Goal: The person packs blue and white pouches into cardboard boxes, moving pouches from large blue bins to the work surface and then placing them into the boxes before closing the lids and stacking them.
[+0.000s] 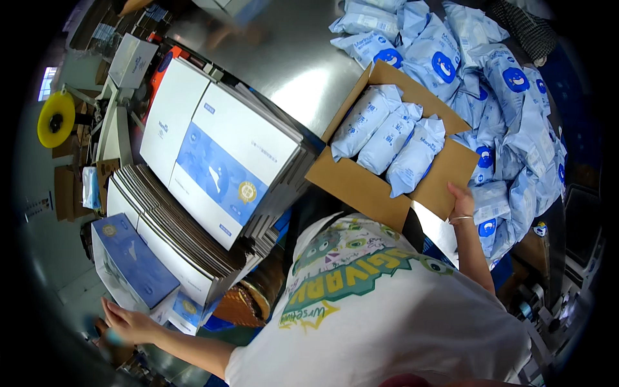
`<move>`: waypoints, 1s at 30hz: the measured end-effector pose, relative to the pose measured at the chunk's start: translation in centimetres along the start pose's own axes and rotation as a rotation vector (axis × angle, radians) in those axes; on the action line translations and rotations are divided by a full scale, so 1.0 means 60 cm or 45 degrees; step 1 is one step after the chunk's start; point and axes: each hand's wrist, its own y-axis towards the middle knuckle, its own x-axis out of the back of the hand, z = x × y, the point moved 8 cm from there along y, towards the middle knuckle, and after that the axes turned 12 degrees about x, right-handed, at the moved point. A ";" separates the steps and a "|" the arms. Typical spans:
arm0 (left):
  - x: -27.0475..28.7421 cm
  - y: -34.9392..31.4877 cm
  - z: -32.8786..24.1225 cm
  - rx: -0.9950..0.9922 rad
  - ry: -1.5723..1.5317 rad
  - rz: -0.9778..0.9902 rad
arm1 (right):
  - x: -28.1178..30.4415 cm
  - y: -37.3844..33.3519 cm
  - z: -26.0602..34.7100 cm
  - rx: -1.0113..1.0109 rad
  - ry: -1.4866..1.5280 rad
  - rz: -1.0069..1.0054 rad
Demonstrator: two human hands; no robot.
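Your right hand (460, 201) is clamped on a flap of the open brown carton (354, 192), at the near side of the metal table (277, 71), three pale-blue packets (389, 138) side by side inside. Your left hand (129, 324), fingers extended and loosely apart, hangs beside a blue-and-white box (135, 261); contact, cannot tell. Packet heap (512, 122) right of carton, white carton stacks (222, 161) left.

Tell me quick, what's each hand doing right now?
Left hand: open, near the blue box, nothing seen in it.
Right hand: closed on the edge of the brown box.
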 end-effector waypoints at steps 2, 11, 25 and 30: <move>-0.015 -0.103 -0.084 0.178 -0.647 0.308 | -0.003 0.010 -0.007 -0.026 0.103 -0.021; -0.273 -0.634 -0.548 0.022 -1.347 2.290 | -0.053 0.079 0.025 0.020 0.095 0.051; -0.126 -0.363 -0.503 -0.645 -1.142 1.396 | -0.437 0.116 -0.027 0.161 0.261 0.512; 0.030 -0.132 -0.230 -0.281 -0.590 0.387 | -0.742 0.124 0.004 -0.012 0.020 1.312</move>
